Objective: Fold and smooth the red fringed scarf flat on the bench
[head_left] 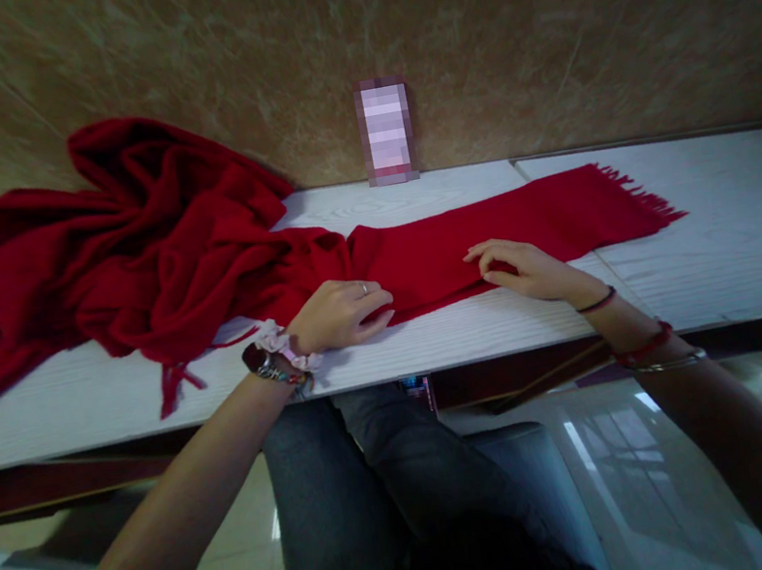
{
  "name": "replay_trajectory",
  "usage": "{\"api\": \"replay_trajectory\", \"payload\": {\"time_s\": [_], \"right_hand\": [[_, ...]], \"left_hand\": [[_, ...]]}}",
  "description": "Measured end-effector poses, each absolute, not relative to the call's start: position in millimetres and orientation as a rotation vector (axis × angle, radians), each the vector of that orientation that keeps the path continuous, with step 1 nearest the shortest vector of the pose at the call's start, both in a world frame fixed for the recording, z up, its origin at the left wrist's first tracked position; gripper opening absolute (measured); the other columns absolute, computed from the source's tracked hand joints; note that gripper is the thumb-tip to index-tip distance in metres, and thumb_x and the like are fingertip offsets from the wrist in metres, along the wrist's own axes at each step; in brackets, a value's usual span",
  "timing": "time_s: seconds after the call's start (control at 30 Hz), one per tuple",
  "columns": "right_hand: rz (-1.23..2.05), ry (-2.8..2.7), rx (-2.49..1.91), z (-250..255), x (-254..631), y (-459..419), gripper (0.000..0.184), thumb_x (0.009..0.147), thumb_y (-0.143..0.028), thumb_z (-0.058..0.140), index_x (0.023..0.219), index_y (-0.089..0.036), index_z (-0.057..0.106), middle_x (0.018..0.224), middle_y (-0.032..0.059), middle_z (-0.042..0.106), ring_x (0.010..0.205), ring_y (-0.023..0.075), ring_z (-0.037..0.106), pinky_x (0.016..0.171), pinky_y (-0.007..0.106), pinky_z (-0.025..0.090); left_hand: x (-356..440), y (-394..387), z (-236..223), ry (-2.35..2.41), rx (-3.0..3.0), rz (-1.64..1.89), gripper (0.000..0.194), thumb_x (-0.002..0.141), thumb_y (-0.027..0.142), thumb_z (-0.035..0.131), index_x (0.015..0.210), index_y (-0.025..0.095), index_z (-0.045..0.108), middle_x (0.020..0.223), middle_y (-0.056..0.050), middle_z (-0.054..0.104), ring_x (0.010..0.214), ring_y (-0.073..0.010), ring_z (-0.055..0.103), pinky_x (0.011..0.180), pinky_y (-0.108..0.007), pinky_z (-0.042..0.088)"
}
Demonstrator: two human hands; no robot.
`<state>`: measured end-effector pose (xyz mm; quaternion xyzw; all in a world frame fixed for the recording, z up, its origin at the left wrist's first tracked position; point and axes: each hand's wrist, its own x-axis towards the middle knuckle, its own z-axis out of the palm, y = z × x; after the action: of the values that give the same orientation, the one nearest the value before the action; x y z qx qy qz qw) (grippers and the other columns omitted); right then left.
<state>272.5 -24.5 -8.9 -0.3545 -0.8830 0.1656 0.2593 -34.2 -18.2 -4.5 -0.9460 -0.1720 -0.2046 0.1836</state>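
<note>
On the white table (719, 196) I see a red scarf (413, 260), heaped at left and flat at right, the left hand (338, 314) loosely curled at its near edge, the right hand (527, 273) half-curled at the flat stretch, any grip unclear from here.

A brown marbled wall (562, 17) backs a white table (726, 195).

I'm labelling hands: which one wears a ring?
The left hand, nearer the bunched part of the red scarf: a ring shows on it, none visible on the right hand.
</note>
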Motion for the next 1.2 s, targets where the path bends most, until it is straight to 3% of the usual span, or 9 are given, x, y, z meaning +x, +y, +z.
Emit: {"api": "replay_trajectory", "payload": {"time_s": [0.23, 0.57, 0.97, 1.2], "right_hand": [[0.39, -2.519, -0.964, -12.0, 273.3, -22.3, 0.011, 0.081, -0.021, 0.048, 0.074, -0.021, 0.057, 0.107, 0.008, 0.06, 0.11, 0.0226, 0.05, 0.095, 0.046, 0.036], [0.441, -2.356, -0.963, -6.9, 272.5, -25.8, 0.008, 0.083, -0.021, 0.046, 0.078, -0.021, 0.052, 0.108, 0.0088, 0.06, 0.107, 0.0215, 0.052, 0.092, 0.042, 0.04], [0.411, -2.527, -0.962, -8.9, 273.1, -23.3, 0.01, 0.08, -0.021, 0.049, 0.074, -0.022, 0.057, 0.106, 0.0071, 0.06, 0.109, 0.022, 0.05, 0.094, 0.044, 0.038], [0.481, -2.409, -0.98, -6.4, 271.8, -26.0, 0.009, 0.082, -0.02, 0.046, 0.077, -0.021, 0.054, 0.105, 0.0084, 0.061, 0.107, 0.0219, 0.052, 0.092, 0.041, 0.04]], "left_hand": [[-32.6, -18.4, -6.5, -0.576, -2.826, -0.313, 0.028, 0.087, 0.035, 0.039, 0.088, 0.016, 0.06, 0.078, -0.003, 0.065, 0.064, -0.0099, 0.058, 0.056, -0.019, 0.04], [-33.9, -18.2, -5.0, -0.52, -2.631, -0.632, 0.023, 0.088, 0.023, 0.04, 0.076, 0.016, 0.059, 0.066, 0.001, 0.061, 0.055, -0.0074, 0.053, 0.051, -0.019, 0.037], [-30.6, -19.6, -5.3, -0.583, -2.829, -0.316, 0.028, 0.087, 0.036, 0.039, 0.091, 0.017, 0.06, 0.078, -0.002, 0.065, 0.064, -0.0096, 0.058, 0.056, -0.02, 0.04], [-33.3, -19.1, -6.4, -0.561, -2.699, -0.512, 0.026, 0.088, 0.028, 0.038, 0.081, 0.017, 0.061, 0.07, 0.0, 0.063, 0.057, -0.0077, 0.054, 0.052, -0.019, 0.037]]}}
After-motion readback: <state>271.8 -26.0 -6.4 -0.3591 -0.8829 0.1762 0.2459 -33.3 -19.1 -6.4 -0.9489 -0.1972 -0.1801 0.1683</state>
